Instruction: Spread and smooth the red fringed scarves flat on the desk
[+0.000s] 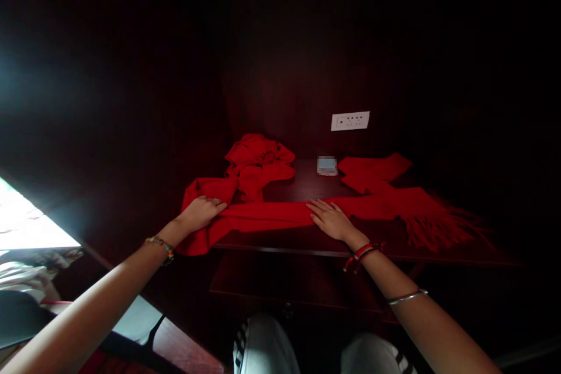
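Observation:
A long red scarf (272,215) with a fringed right end lies stretched in a narrow band along the front of a dark desk. At its left part, my left hand (202,211) is closed on the cloth, and a loose red fold hangs over the desk edge beside it. My right hand (332,218) rests flat on the band near the middle, fingers extended. Behind my left hand sits a crumpled heap of red cloth (258,158). More red cloth (374,170) lies folded behind the right part; whether these pieces join the scarf I cannot tell.
A small device with a blurred screen (326,166) stands at the back of the desk (302,187). Above it, a white socket panel (350,121) is set in the dark back wall. Below the desk edge are my knees (267,345). Bright light enters at the left.

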`<state>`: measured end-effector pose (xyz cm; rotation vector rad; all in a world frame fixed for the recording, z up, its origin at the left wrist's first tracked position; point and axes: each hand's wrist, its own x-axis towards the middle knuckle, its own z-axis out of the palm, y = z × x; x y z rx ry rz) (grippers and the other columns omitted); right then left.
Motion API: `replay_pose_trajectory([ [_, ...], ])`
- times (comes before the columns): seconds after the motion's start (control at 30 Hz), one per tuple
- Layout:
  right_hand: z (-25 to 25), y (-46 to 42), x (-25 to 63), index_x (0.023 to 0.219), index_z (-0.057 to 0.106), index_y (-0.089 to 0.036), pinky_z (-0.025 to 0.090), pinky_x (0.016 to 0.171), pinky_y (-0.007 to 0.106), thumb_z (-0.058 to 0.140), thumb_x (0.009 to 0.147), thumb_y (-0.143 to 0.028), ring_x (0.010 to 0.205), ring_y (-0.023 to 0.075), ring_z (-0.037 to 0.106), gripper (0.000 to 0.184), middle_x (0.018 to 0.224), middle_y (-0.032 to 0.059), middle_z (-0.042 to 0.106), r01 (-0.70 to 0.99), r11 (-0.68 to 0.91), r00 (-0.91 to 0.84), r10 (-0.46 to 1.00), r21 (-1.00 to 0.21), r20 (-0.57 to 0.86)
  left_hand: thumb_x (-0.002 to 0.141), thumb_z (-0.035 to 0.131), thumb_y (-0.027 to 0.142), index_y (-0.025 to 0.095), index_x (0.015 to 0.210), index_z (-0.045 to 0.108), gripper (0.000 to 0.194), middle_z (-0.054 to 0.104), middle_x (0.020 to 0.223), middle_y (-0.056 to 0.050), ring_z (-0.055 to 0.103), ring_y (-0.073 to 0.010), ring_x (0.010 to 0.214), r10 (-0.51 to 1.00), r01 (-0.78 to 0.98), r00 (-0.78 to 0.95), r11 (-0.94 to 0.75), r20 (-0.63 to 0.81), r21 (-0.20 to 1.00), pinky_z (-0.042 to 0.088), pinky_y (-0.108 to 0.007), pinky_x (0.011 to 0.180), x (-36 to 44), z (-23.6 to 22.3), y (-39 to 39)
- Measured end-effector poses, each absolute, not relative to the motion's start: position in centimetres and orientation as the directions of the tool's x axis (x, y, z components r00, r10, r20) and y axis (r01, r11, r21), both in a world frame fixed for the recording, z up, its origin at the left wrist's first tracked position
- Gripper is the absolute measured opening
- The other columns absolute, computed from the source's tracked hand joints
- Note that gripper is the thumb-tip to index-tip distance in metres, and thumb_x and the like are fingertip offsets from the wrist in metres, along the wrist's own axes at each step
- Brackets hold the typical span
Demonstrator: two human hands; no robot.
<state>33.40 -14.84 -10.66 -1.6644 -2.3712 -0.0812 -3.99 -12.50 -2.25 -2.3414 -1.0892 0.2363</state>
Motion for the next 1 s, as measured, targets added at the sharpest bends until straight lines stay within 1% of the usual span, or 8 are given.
replay_pose_trajectory([
  [0.1, -10.6, -14.9, 33.4, 0.129, 0.034, -0.020, 0.019, 0.099, 0.043, 0.022, 0.087, -0.038, 0.123, 0.0203, 0.027, 0.047, 0.134, 0.0056, 0.032, 0.932, 0.350, -0.321, 0.916, -0.091, 0.241, 0.069, 0.046, 0.008, 0.019, 0.106, 0.053, 0.039, 0.057, 0.099, -0.009, 0.053, -0.0214, 0.091, 0.763, 0.683, 0.646, -0.562, 0.028, -0.467, 0.038, -0.036, 0.079, -2.6, -1.2, -13.5],
  [0.2, -10.6, -15.0, 33.4, 0.128, 0.035, -0.019, 0.020, 0.099, 0.042, 0.023, 0.087, -0.037, 0.122, 0.0200, 0.028, 0.047, 0.134, 0.0065, 0.033, 0.931, 0.353, -0.321, 0.914, -0.096, 0.249, 0.071, 0.052, 0.022, 0.022, 0.114, 0.047, 0.043, 0.052, 0.109, -0.007, 0.049, -0.0211, 0.099, 0.705, 0.675, 0.709, -0.676, 0.004, -0.296, 0.037, -0.035, 0.084, 0.9, -1.3, -14.3],
  [0.27, -10.6, -15.1, 33.4, 0.127, 0.036, -0.019, 0.020, 0.099, 0.042, 0.023, 0.087, -0.037, 0.122, 0.0197, 0.028, 0.046, 0.134, 0.0067, 0.034, 0.930, 0.353, -0.318, 0.913, -0.104, 0.254, 0.079, 0.046, 0.031, 0.022, 0.113, 0.048, 0.036, 0.051, 0.111, -0.006, 0.048, -0.0186, 0.100, 0.668, 0.661, 0.743, -0.722, 0.044, -0.206, 0.036, -0.032, 0.086, 3.5, -2.2, -14.5],
  [0.37, -10.5, -15.2, 33.4, 0.127, 0.037, -0.019, 0.020, 0.099, 0.042, 0.024, 0.087, -0.037, 0.122, 0.0194, 0.029, 0.046, 0.133, 0.0066, 0.035, 0.930, 0.349, -0.311, 0.914, -0.115, 0.259, 0.086, 0.032, 0.034, 0.020, 0.113, 0.048, 0.035, 0.045, 0.120, -0.008, 0.042, -0.0186, 0.109, 0.697, 0.725, 0.688, -0.670, 0.203, -0.158, 0.033, -0.033, 0.091, 6.4, -4.6, -14.5],
  [0.47, -10.3, -15.3, 33.4, 0.126, 0.039, -0.019, 0.021, 0.098, 0.041, 0.025, 0.087, -0.036, 0.121, 0.0188, 0.030, 0.045, 0.132, 0.0070, 0.037, 0.931, 0.345, -0.303, 0.914, -0.123, 0.270, 0.085, 0.035, 0.035, 0.019, 0.115, 0.046, 0.036, 0.038, 0.127, -0.010, 0.035, -0.0213, 0.115, 0.679, 0.730, 0.680, -0.660, 0.276, -0.175, 0.030, -0.036, 0.094, 7.1, -6.3, -14.6],
  [0.53, -10.2, -15.3, 33.4, 0.125, 0.040, -0.018, 0.022, 0.098, 0.040, 0.026, 0.086, -0.036, 0.121, 0.0186, 0.031, 0.044, 0.131, 0.0073, 0.038, 0.929, 0.347, -0.303, 0.913, -0.127, 0.274, 0.084, 0.039, 0.033, 0.018, 0.114, 0.046, 0.035, 0.039, 0.124, -0.010, 0.038, -0.0211, 0.112, 0.645, 0.702, 0.709, -0.682, 0.283, -0.205, 0.032, -0.035, 0.093, 6.3, -6.6, -14.8],
  [0.77, -10.2, -15.3, 33.3, 0.124, 0.041, -0.019, 0.023, 0.098, 0.040, 0.027, 0.086, -0.035, 0.119, 0.0191, 0.033, 0.043, 0.130, 0.0070, 0.040, 0.930, 0.343, -0.294, 0.910, -0.133, 0.293, 0.081, 0.040, 0.016, 0.020, 0.093, 0.055, 0.020, 0.053, 0.090, -0.005, 0.052, -0.0151, 0.085, 0.639, 0.638, 0.757, -0.677, 0.137, -0.368, 0.041, -0.026, 0.077, 1.3, -4.5, -14.5],
  [1.0, -10.3, -15.3, 33.3, 0.122, 0.044, -0.017, 0.023, 0.098, 0.039, 0.027, 0.086, -0.034, 0.118, 0.0188, 0.035, 0.043, 0.128, 0.0077, 0.042, 0.928, 0.348, -0.295, 0.905, -0.134, 0.308, 0.082, 0.036, 0.012, 0.022, 0.101, 0.054, 0.027, 0.051, 0.094, -0.004, 0.050, -0.0138, 0.083, 0.629, 0.660, 0.746, -0.654, 0.220, -0.369, 0.040, -0.023, 0.070, 0.0, -2.8, -14.9],
])
